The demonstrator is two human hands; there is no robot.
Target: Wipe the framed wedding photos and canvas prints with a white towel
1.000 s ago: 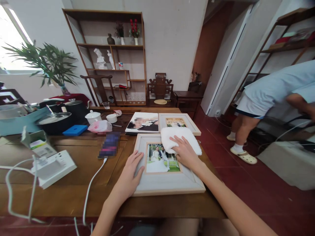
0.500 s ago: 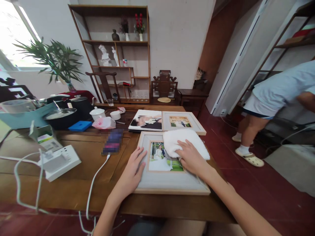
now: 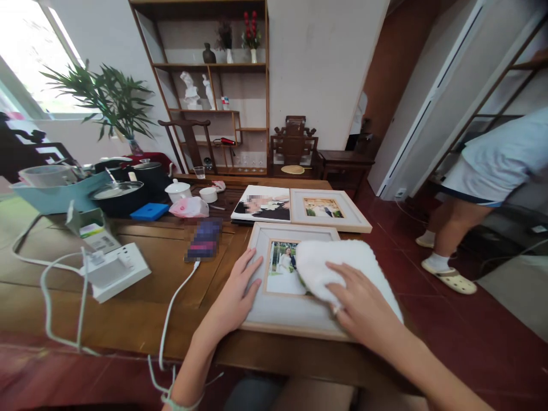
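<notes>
A pale framed wedding photo point(image 3: 274, 311) lies flat near the front edge of the wooden table point(image 3: 128, 319). My left hand point(image 3: 237, 294) lies flat with spread fingers on the frame's left border. My right hand point(image 3: 362, 305) presses flat on a folded white cloth point(image 3: 342, 262) that covers the right half of the frame. Behind it lie a second framed photo point(image 3: 327, 209) and an unframed photo print point(image 3: 263, 204).
A phone point(image 3: 204, 240) with a white cable, a white power strip point(image 3: 115, 271), a small box, pots, cups and a blue block crowd the table's left side. Another person point(image 3: 492, 171) in light clothes bends over at the right. Shelves and chairs stand behind.
My right hand has slid the white cloth toward me and to the right across the frame. My left hand has stayed on the frame's left border. The view has shifted slightly.
</notes>
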